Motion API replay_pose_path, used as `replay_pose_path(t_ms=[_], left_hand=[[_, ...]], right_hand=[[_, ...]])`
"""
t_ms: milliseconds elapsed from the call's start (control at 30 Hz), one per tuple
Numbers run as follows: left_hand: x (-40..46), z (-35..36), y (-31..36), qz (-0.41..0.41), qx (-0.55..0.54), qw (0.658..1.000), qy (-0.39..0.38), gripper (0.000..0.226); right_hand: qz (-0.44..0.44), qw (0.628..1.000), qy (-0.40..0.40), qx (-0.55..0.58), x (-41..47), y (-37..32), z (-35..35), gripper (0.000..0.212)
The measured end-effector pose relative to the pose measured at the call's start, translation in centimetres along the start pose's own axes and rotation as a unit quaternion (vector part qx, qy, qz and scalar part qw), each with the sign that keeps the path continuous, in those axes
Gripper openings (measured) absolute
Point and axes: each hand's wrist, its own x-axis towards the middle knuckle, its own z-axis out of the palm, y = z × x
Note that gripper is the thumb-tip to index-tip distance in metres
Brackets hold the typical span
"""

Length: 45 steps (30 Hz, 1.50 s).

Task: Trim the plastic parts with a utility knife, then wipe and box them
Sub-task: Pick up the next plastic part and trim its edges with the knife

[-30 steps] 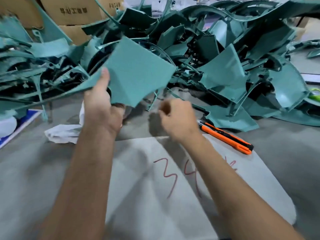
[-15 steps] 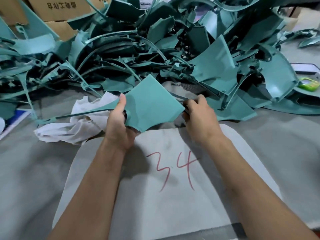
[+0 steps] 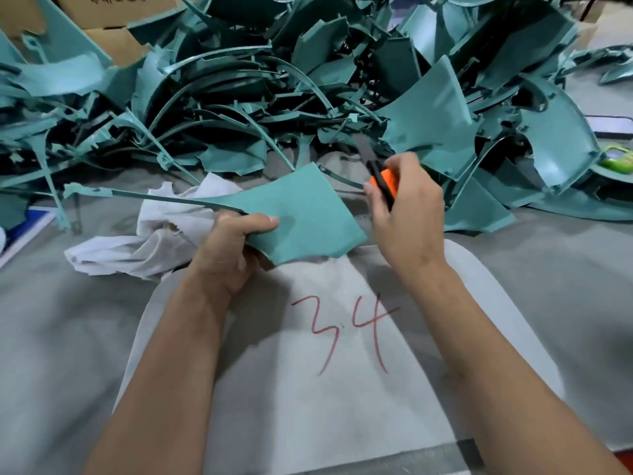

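Handwritten in red on the pale grey mat (image 3: 342,389) at 6 o'clock: "34". Printed characters on the cardboard box (image 3: 113,8) at 11 o'clock, cut off by the frame edge and unreadable.

Left hand (image 3: 229,255), just left of centre, clamped on the teal plastic part (image 3: 305,214): thumb lying across the top face, remaining fingers curled beneath the near edge. Part held flat-ish just above the mat's far end, a thin strip trailing from it toward 9 o'clock.

Right hand (image 3: 407,217), at 2 o'clock from the left one, wrapped around the orange utility knife (image 3: 385,180); blade out, pointing toward 12 o'clock, blurred. Knife body close to the part's right corner; contact between blade and plastic impossible to tell.

White rag (image 3: 154,238) crumpled at 9 o'clock of the left hand, touching the mat's edge. Heap of teal plastic parts (image 3: 308,80) filling 10 to 2 o'clock. Grey table cover (image 3: 51,320) beneath everything.
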Motion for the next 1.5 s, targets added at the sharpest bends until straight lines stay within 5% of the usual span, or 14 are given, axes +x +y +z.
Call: replay_pose_path(t_ms=[100, 200, 367, 467, 600, 667, 800, 1167, 1333, 1500], left_hand=[[-0.2, -0.5, -0.1, 0.009, 0.02, 0.998, -0.055, 0.061], [-0.2, -0.7, -0.6, -0.008, 0.068, 0.993, -0.097, 0.055], [-0.1, -0.8, -0.4, -0.019, 0.054, 0.994, -0.095, 0.037], [-0.3, -0.2, 0.2, -0.033, -0.051, 0.996, -0.06, 0.033], [-0.3, 0.0, 0.9, -0.006, -0.203, 0.967, -0.154, 0.086], [0.1, 0.0, 0.6, 0.025, -0.181, 0.963, -0.197, 0.095], [1.0, 0.8, -1.2, 0.047, -0.043, 0.987, -0.149, 0.061], [1.8, 1.5, -1.7, 0.109, -0.062, 0.987, 0.105, 0.01], [1.0, 3.0, -1.5, 0.045, -0.299, 0.952, 0.039, 0.045], [0.6, 4.9, -2.8, 0.027, -0.208, 0.978, 0.019, 0.06]], right_hand=[[0.017, 0.989, -0.031, 0.143, 0.3, 0.0, -0.5, 0.017], [0.086, 0.932, -0.174, 0.306, 0.4, -0.1, -0.8, 0.028], [0.162, 0.863, -0.335, 0.34, 0.7, 1.4, -0.5, 0.02], [0.197, 0.84, -0.286, 0.418, 0.6, 1.2, -0.1, 0.012], [0.222, 0.831, -0.139, 0.492, 0.4, 0.6, 0.5, 0.015], [0.224, 0.836, -0.088, 0.493, 0.2, 0.3, 1.0, 0.017], [0.216, 0.856, -0.048, 0.467, -0.1, 0.0, 1.9, 0.025], [0.234, 0.848, -0.171, 0.443, -1.0, -0.5, 2.2, 0.032], [0.259, 0.816, -0.144, 0.497, -1.5, -1.9, 2.3, 0.012], [0.225, 0.828, -0.181, 0.48, -2.0, -2.1, 2.6, 0.015]])
